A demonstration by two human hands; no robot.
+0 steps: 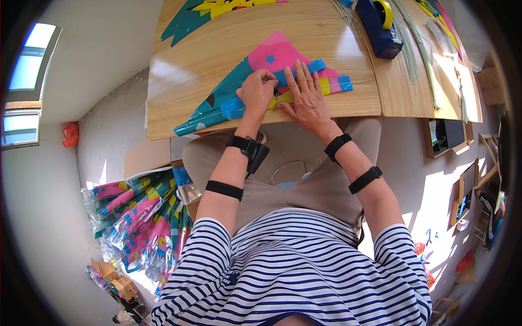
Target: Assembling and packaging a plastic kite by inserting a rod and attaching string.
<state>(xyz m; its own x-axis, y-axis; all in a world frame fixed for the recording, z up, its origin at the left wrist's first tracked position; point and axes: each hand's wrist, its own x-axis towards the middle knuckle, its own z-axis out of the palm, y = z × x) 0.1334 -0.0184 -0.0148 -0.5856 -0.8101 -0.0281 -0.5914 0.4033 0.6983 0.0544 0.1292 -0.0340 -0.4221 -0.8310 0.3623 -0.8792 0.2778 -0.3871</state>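
Pressing on a folded kite, both hands work at the near edge of the wooden table [217, 60].

Table: pale wood grain, extends well beyond the fingers on all sides.

Kite [255, 81]: pink, teal, blue and yellow plastic sheet with star prints, lying flat on the table directly under the fingers. Its teal point runs away past the left hand; the pink and blue part sits under and beyond the right fingertips.

Bundle of similar wrapped kites [138, 223]: on the floor, well apart from the fingers, to the person's left.

Tape dispenser [380, 27]: dark blue with a yellow roll, on the table well beyond the right fingers.

Right hand [307, 98]: fingers spread and laid flat on the kite, pressing it down, grasping nothing.

Left hand [257, 93]: fingers curled, tips pinched at a blue strip of the kite just beside the right index finger; likely gripping the strip's edge, though the knuckles hide the contact.

Thin rod [359, 81]: pale, on the kite, running out past the right fingertips.
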